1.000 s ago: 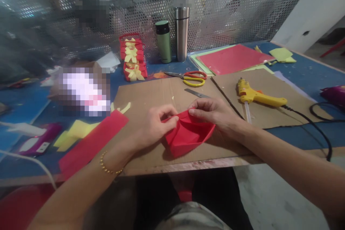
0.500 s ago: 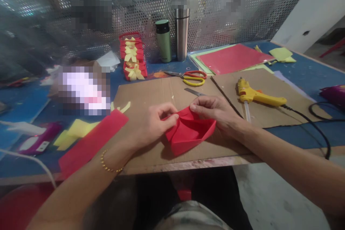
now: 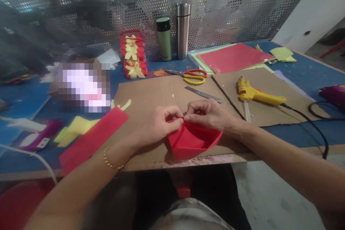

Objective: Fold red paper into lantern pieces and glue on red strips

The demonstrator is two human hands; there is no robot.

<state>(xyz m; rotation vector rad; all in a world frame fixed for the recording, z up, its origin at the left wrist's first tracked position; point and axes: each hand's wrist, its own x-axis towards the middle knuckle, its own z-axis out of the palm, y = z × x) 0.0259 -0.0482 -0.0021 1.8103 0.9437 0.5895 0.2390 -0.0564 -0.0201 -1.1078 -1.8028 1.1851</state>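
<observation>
A folded red paper box, open at the top, is held above the cardboard sheet near the table's front edge. Thumb and fingers of my left hand pinch its far rim. Right beside them, my right hand pinches the same rim, the fingertips of both hands almost meeting. My fingers cover part of that edge. Beyond my right hand lies a flat metal blade. Farther back rest scissors with one red and one yellow handle.
To the right, a yellow hot glue gun lies on cardboard, its black cord trailing off. At left are a red paper strip and yellow paper pieces. Red boxes with yellow bows, a green tumbler and a steel flask stand behind.
My hands have come together along the box's rim, the right one shifting left and slightly down. The box sits a little lower and to the right. More of the metal blade shows.
</observation>
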